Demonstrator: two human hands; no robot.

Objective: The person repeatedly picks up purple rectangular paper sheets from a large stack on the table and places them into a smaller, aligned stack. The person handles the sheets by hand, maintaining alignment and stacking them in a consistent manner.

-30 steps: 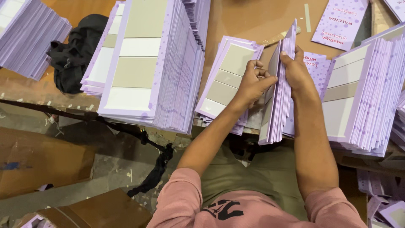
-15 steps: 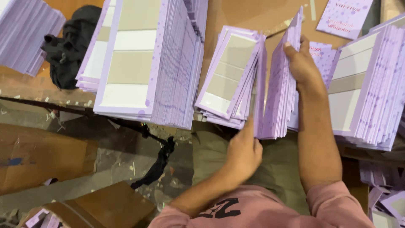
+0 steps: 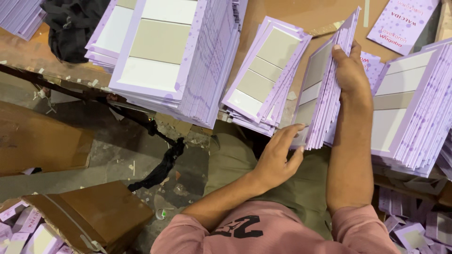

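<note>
Hands work a bundle of lilac cards (image 3: 325,94) stood on edge at the near rim of the brown bench (image 3: 278,14). The right hand (image 3: 349,70) clasps the top of the bundle, thumb on the near face and fingers wrapped over the far side. The left hand (image 3: 278,157) is open with fingers spread, its fingertips touching the bundle's lower corner. Just left of the bundle lies a small flat pile of cards (image 3: 263,77) with grey and white panels showing. Farther left sits a tall stack of the same cards (image 3: 174,56), and another stack (image 3: 409,108) rises just beside the right forearm. A black cloth (image 3: 70,23) lies at the bench's far left. A brown cardboard box (image 3: 94,218) sits on the floor below.
</note>
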